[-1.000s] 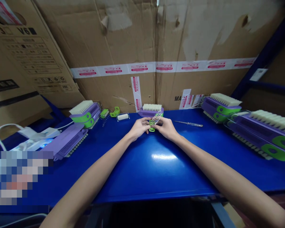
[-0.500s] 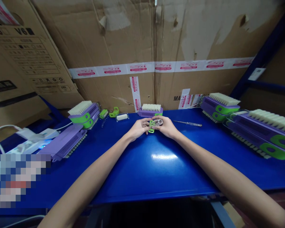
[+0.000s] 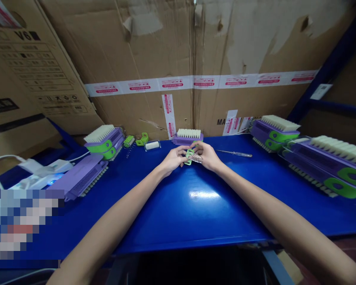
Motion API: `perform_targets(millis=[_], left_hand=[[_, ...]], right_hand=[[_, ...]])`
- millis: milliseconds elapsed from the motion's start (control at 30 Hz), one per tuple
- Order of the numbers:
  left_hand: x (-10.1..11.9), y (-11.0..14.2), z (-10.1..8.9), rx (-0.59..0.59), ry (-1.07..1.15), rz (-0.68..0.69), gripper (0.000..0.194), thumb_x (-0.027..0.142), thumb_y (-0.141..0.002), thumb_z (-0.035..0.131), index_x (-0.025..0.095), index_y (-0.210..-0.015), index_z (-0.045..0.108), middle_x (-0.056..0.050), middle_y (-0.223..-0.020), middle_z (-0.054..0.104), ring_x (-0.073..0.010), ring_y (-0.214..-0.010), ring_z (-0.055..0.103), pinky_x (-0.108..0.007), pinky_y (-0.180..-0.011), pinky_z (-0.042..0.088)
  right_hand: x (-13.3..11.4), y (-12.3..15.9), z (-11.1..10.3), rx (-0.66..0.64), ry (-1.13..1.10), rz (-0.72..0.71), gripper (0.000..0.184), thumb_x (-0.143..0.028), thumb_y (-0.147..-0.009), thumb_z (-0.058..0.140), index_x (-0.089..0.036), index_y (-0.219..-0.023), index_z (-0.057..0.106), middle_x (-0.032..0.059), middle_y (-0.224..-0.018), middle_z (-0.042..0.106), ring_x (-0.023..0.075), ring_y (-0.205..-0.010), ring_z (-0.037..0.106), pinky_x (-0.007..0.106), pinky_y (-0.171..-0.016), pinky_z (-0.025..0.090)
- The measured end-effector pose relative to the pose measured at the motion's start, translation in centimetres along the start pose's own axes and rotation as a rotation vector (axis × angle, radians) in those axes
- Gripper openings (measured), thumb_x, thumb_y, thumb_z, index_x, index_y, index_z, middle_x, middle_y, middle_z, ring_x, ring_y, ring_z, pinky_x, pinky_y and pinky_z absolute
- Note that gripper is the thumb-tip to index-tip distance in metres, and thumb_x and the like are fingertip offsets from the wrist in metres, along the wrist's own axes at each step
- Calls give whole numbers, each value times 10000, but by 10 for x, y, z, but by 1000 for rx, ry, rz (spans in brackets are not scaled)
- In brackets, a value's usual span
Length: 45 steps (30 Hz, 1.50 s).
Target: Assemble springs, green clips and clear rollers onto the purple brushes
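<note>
My left hand (image 3: 174, 159) pinches a small green plastic frame (image 3: 189, 161) above the middle of the blue table. A metal coil spring (image 3: 195, 158) sticks out of that frame toward the right. The fingers of my right hand (image 3: 207, 155) are bent round the spring's right end; the exact contact is partly hidden. Just behind my hands stands a purple brush block (image 3: 185, 140) with cream bristles on top.
At the back left lie a green block (image 3: 129, 141), a green bracket (image 3: 142, 139), a thin spring (image 3: 130, 151) and a clear-cased bristle piece (image 3: 152, 145). A screwdriver (image 3: 235, 153) lies right. Purple-green brushes (image 3: 275, 136) stand at both sides; a power strip (image 3: 44, 174) is left.
The spring has swung so its coils now show lengthwise, tilted down to the right. My right fingers have shifted and lifted a little; my left hand has barely moved.
</note>
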State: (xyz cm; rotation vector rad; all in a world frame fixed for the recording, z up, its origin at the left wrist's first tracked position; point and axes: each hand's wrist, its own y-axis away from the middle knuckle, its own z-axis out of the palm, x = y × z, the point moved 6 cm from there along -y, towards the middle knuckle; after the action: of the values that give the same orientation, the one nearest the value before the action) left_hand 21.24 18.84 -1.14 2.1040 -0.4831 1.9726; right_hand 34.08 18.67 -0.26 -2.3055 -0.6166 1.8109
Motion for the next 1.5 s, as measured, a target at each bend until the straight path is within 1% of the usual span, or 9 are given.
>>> perform_targets(millis=[267, 400, 500, 600, 767, 867, 1033, 1300, 1500], left_hand=[[-3, -2, 0, 24, 29, -48, 505, 19, -593, 579, 128, -1086, 584, 19, -733, 589, -35, -476, 478, -166, -383, 263], [-4, -2, -1, 44, 59, -59, 566, 19, -598, 629, 114, -1152, 564, -9, -762, 631, -65, -534, 542, -173, -435, 373], [-6, -2, -3, 83, 123, -55, 556, 34, -602, 661, 103, -1145, 558, -8, -745, 636, -91, -583, 584, -199, -502, 454], [-5, -3, -7, 165, 157, 10, 565, -1, -566, 664, 109, -1111, 567, 23, -701, 624, -89, -598, 592, -201, -552, 483], [-2, -5, -8, 220, 29, 107, 509, -78, -509, 609, 104, -983, 589, 16, -705, 643, -104, -597, 611, -194, -532, 486], [-5, -7, -11, 255, -48, 100, 490, -48, -534, 630, 112, -992, 563, 33, -648, 614, -113, -554, 604, -217, -519, 495], [-1, -6, -13, 363, -207, 210, 476, 17, -542, 712, 137, -972, 548, 2, -729, 640, -127, -671, 632, -236, -645, 510], [11, 11, -5, 525, -440, 305, 357, 15, -634, 613, 168, -944, 523, -5, -764, 649, -125, -639, 618, -230, -623, 487], [17, 16, -5, 555, -502, 335, 324, 43, -649, 601, 182, -937, 552, -14, -778, 656, -141, -656, 617, -243, -651, 471]], right_hand=[[1, -2, 3, 33, 11, 6, 451, -390, -577, 775, -196, -889, 512, -17, -713, 584, 123, -587, 561, 262, -563, 478], [2, 0, 3, 24, 118, -17, 348, -268, -662, 700, -172, -965, 559, 30, -825, 636, 147, -668, 614, 288, -637, 512], [-5, 3, 5, 7, 243, -123, 361, -185, -729, 605, -170, -1089, 584, 80, -1034, 659, 181, -842, 644, 329, -762, 525], [-20, 8, 5, 52, 382, -296, 424, -208, -746, 621, -176, -1167, 583, 104, -1177, 621, 230, -1049, 596, 377, -865, 505], [-27, 8, 6, 100, 469, -420, 323, -272, -760, 663, -214, -1077, 645, 66, -1079, 682, 231, -1031, 617, 407, -930, 478], [-21, 7, 5, 118, 440, -393, 247, -269, -765, 654, -204, -1003, 667, 57, -1017, 708, 220, -956, 653, 374, -877, 507], [-16, 5, 0, 211, 340, -276, 154, -267, -755, 650, -184, -884, 662, 40, -889, 728, 189, -799, 684, 308, -767, 535], [-22, 8, 4, 319, 313, -142, 97, -253, -708, 688, -183, -771, 664, 46, -841, 732, 210, -785, 686, 309, -746, 530], [-9, 6, 10, 307, 110, -26, 212, -279, -695, 704, -173, -867, 638, 61, -858, 728, 215, -784, 693, 329, -749, 550]])
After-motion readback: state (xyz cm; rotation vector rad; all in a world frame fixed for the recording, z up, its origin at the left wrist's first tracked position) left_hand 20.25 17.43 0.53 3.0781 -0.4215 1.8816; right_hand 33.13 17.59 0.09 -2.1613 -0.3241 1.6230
